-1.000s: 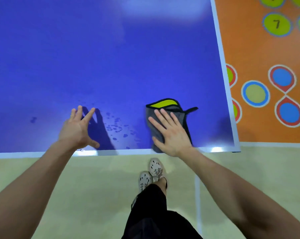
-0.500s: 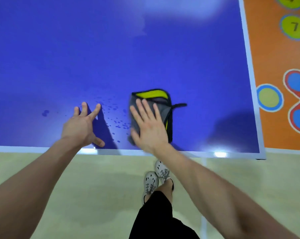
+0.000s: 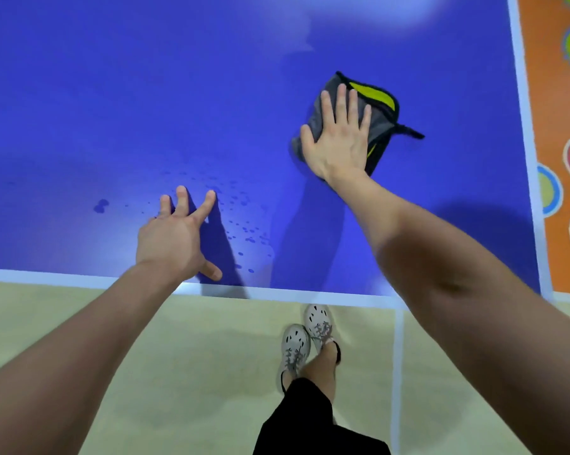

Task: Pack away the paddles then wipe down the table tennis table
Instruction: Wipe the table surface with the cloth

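The right hand [image 3: 339,142], flat with fingers straight, presses the grey-and-yellow cloth [image 3: 380,122] and hides its middle — only the edges beyond and right of the fingers show. The left hand [image 3: 175,238] is splayed, fingertips on the table [image 3: 113,93]; the cloth has slid farther from it.

No readable text, number or brand shows on the table [image 3: 145,93] or cloth [image 3: 380,121].

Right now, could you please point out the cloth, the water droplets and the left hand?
cloth [image 3: 379,124], head view, grey fabric near its right edge.
water droplets [image 3: 250,239], head view, middle of the cluster.
left hand [image 3: 172,244], head view, back of the hand.
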The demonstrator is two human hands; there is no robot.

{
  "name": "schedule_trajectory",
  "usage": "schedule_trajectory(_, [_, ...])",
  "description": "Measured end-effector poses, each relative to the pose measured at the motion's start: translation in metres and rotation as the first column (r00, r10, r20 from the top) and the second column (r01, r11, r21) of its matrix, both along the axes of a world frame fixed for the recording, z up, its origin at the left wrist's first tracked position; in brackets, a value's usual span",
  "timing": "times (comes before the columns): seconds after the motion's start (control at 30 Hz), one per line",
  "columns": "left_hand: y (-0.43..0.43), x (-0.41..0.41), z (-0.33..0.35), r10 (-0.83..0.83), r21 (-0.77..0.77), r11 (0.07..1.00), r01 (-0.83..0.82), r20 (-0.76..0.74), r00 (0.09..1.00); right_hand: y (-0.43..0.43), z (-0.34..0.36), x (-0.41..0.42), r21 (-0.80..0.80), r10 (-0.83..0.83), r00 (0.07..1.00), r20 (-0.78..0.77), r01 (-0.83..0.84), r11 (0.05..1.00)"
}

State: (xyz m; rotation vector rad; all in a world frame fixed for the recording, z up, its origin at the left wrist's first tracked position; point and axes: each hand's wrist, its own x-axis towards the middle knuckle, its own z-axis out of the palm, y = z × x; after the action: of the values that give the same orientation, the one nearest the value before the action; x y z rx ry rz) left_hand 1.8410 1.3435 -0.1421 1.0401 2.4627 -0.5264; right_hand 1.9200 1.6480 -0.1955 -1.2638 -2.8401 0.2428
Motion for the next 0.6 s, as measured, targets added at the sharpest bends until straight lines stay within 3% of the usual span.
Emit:
schedule_trajectory(0.1, [0.002,0.001,0.0,-0.002,0.002,1.0,0.002,0.009,1.0,-0.051,0.002,0.01,0.018,0.117,0.993,-0.024,-0.116,0.993])
schedule_trajectory(0.27, [0.006,0.004,0.008,0.022,-0.026,0.999,-0.021,0.025,0.999,-0.186,0.005,0.106,-0.079,0.414,0.906,-0.089,-0.421,0.904])
schedule_trajectory(0.4, [0.01,0.006,0.017,0.042,-0.041,0.998,-0.04,0.047,0.998,-0.19,0.0,0.152,-0.106,0.48,0.872,-0.092,-0.488,0.866])
schedule_trajectory(0.6, [0.012,0.001,0.03,0.019,-0.065,0.998,-0.014,0.082,0.996,-0.169,-0.005,0.133,-0.094,0.473,0.872,-0.125,-0.485,0.869])
